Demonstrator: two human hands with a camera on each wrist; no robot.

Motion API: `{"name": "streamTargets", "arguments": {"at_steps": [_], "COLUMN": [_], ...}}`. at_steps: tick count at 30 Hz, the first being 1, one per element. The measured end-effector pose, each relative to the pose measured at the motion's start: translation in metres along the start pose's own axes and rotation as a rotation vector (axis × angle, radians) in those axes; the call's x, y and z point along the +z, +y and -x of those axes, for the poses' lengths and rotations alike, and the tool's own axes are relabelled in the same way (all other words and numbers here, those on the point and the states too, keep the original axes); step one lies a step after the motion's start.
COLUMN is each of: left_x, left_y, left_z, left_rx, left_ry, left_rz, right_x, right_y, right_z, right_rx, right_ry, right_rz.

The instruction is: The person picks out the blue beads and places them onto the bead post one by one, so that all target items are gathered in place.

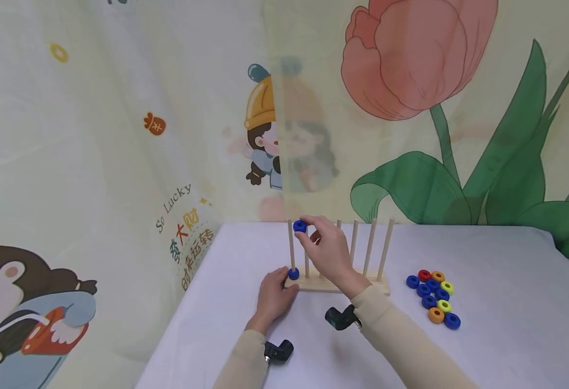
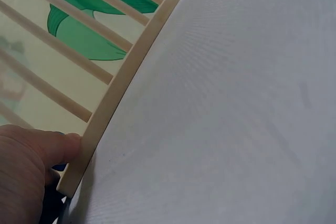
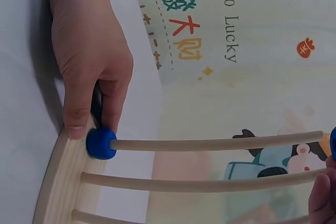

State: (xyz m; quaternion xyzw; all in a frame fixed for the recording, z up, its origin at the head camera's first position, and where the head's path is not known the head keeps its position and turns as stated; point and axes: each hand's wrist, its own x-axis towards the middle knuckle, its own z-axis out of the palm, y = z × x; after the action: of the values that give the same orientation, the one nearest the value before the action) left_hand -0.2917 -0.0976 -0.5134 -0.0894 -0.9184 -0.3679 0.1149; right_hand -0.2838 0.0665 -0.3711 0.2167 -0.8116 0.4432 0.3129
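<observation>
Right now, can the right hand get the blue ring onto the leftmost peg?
Probably yes: the right hand holds the blue ring at the top of the leftmost peg, with only one ring at its bottom.

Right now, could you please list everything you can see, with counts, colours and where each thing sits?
Peg stand: one, pale wood, base with several upright pegs, on the table near its back edge.
Ring at peg top: one, blue, at the tip of the leftmost peg, pinched by the right hand.
Ring at peg foot: one, blue, threaded at the bottom of the same peg.
Loose rings: eleven; six blue, two orange, two yellow-green, one red; clustered on the table right of the stand.
Table: one, white cloth.
Backdrop: cartoon and tulip print curtains behind.
Left hand: rests on the base's left end.
Right hand: raised among the pegs.
</observation>
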Motion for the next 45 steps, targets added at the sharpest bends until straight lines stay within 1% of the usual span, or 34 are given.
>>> {"name": "streamTargets", "arguments": {"at_steps": [3, 10, 13, 21, 24, 30, 36, 39, 45], "left_x": [-0.001, -0.001, 0.0, 0.0, 0.0, -0.001, 0.0, 0.0, 0.0], "left_y": [0.001, 0.0, -0.001, 0.002, 0.002, 0.002, 0.002, 0.001, 0.002], "left_z": [-0.002, -0.005, -0.005, -0.004, -0.005, -0.004, -0.002, -0.001, 0.0], "left_rx": [-0.014, -0.01, -0.02, 0.008, -0.003, -0.02, -0.03, -0.035, -0.014], "left_ry": [-0.009, 0.008, 0.009, 0.01, 0.004, 0.001, -0.003, -0.006, 0.002], "left_rz": [-0.004, -0.012, -0.011, -0.004, -0.01, 0.006, 0.003, 0.0, 0.006], "right_x": [-0.001, 0.002, 0.004, 0.008, 0.009, 0.01, 0.012, 0.013, 0.012], "right_y": [-0.002, -0.007, -0.008, -0.006, -0.005, -0.007, -0.005, -0.004, -0.003], "right_z": [-0.008, -0.023, -0.027, -0.032, -0.036, -0.042, -0.035, -0.033, -0.033], "right_rx": [-0.011, -0.045, -0.05, -0.004, 0.012, 0.062, 0.128, 0.127, 0.126], "right_ry": [-0.002, -0.032, -0.041, -0.036, -0.047, -0.116, -0.183, -0.19, -0.198], "right_rz": [0.011, 0.019, 0.029, 0.096, 0.1, 0.097, 0.118, 0.134, 0.145]}}
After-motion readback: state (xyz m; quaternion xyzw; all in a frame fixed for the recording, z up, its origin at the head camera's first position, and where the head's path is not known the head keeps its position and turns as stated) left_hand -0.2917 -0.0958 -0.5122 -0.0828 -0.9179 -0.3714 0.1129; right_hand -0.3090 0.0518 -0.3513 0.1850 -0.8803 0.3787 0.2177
